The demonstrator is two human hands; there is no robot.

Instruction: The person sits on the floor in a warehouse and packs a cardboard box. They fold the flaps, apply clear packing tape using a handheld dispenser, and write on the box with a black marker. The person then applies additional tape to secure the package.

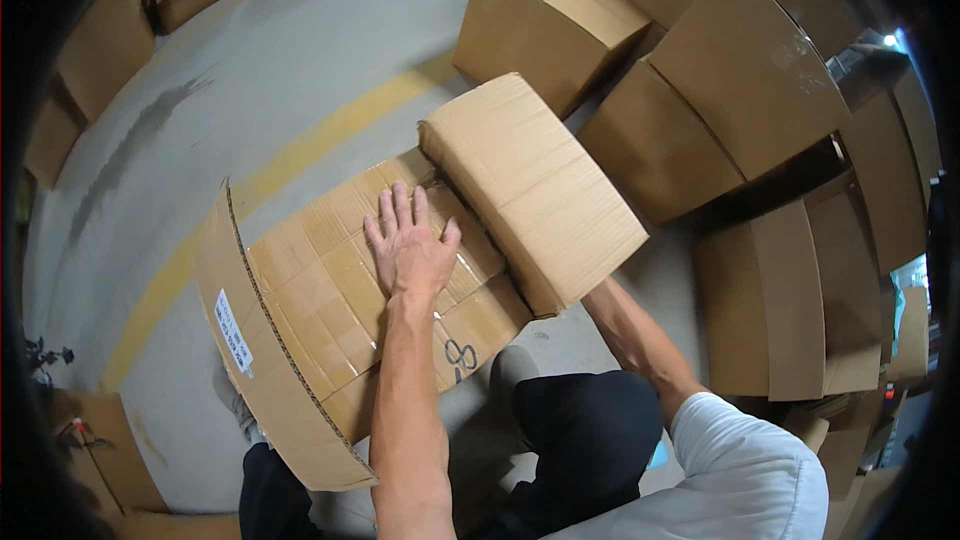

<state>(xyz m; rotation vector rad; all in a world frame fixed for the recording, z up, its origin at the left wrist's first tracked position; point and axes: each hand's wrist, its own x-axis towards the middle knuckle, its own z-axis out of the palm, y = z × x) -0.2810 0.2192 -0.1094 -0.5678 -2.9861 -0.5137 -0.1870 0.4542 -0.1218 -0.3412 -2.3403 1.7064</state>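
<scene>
In the head view, the carton (310,260) is lying before the person's knees (590,430), the left hand (412,248) resting flat on it, fingers slightly apart; the right hand is hiding behind the wide flap (540,190), its grip untellable. It is probably handling light and fairly stiff, its body edges offering surer hold than bending flaps.

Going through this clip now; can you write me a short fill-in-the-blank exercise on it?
1. The left hand lies on a box made of ____.
2. The ____ forearm passes out of sight behind a large flap.
3. The stripe on the floor is ____.
4. The box's white label is to the ____ of the left hand.

Missing words: cardboard; right; yellow; left.
</scene>
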